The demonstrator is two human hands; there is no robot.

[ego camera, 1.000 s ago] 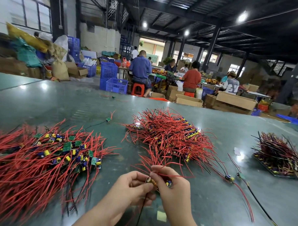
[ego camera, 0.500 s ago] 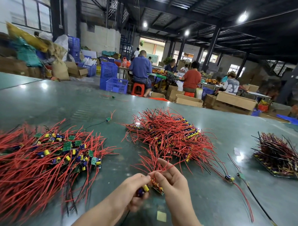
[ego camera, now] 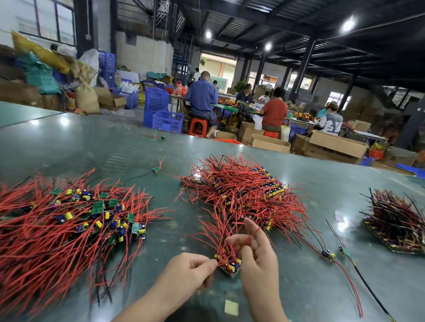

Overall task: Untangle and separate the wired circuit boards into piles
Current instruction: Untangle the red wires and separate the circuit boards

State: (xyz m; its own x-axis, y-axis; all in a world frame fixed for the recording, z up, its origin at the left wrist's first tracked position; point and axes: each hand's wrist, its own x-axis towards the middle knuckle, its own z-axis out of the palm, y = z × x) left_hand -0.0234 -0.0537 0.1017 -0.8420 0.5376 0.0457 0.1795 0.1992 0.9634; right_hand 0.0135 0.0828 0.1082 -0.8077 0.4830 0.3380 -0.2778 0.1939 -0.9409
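A small bundle of wired circuit boards (ego camera: 230, 266) with yellow capacitors lies low on the green table (ego camera: 299, 279), its red wires fanning away from me. My left hand (ego camera: 191, 268) pinches the bundle's left edge with curled fingertips. My right hand (ego camera: 255, 255) holds the bundle's right side with its lower fingers. Its thumb and index finger are raised among the red wires, and one wire lies across the index finger. A wide pile of boards with red wires (ego camera: 60, 223) lies to the left. A second red pile (ego camera: 244, 191) lies just beyond my hands.
A darker stacked pile (ego camera: 397, 222) sits at the right. Two loose wired boards (ego camera: 327, 254) lie right of my hands, their long leads trailing toward the near edge. Another loose board (ego camera: 155, 169) lies further back. A yellow paper scrap (ego camera: 231, 307) is near me. People work at tables behind.
My left hand, which had pulled a capacitor board away from the bundle, is back pinching the bundle's edge. My right hand's thumb and index finger have lifted and spread among the wires.
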